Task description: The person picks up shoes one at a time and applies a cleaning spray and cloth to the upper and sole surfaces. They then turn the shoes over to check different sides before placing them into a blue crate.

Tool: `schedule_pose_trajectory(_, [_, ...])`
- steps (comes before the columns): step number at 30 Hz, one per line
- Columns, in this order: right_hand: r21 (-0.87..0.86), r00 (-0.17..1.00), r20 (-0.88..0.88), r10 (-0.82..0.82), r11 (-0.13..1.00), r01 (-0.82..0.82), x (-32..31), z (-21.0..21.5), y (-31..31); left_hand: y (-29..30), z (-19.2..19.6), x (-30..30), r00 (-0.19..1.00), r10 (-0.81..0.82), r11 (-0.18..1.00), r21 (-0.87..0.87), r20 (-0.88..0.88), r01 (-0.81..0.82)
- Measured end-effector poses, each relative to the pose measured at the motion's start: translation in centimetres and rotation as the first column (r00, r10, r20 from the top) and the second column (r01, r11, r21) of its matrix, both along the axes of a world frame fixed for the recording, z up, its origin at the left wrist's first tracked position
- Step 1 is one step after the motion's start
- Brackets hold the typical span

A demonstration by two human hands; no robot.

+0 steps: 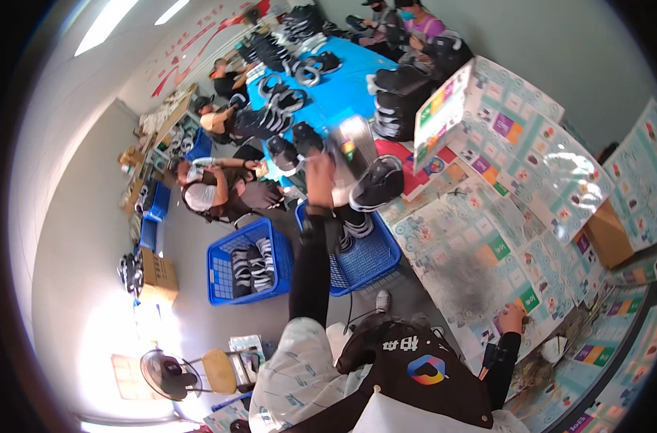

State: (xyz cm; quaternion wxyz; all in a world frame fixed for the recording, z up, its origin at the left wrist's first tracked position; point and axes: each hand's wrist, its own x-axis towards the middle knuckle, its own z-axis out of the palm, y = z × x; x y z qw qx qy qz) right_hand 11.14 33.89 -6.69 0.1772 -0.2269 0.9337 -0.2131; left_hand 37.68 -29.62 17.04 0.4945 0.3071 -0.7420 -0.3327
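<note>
Fingers of the left hand (pixel 320 172) are closed around a black shoe (pixel 377 182), raised above the blue basket (pixel 375 252) beside the tabletop (pixel 480 245). Right hand (pixel 512 317) rests on the tabletop edge, fingers curled, holding nothing. A second blue basket (pixel 224 270) with shoes sits further left on the floor.

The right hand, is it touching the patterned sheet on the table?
Touching. The head view shows the right hand resting flat on the patterned sheet, fingers pressed at its edge with no gap.
</note>
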Motion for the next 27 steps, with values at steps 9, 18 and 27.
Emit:
schedule_pose_trajectory(9, [-0.005,0.977,-0.112,0.18,0.983,-0.182,3.2,2.5,-10.7,10.8,24.8,5.5,0.907,0.03,0.815,-0.516,-0.419,-0.265])
schedule_pose_trajectory(18, [0.103,0.935,-0.061,0.349,0.934,-0.342,8.1,4.6,-25.0,-0.2,-4.2,15.6,0.971,-0.067,0.97,-0.214,0.23,0.118])
schedule_pose_trajectory(27, [0.063,0.734,-0.074,0.675,0.738,-0.672,12.8,6.2,-42.0,1.8,-24.0,39.7,0.754,0.011,0.895,0.329,0.657,-0.3])
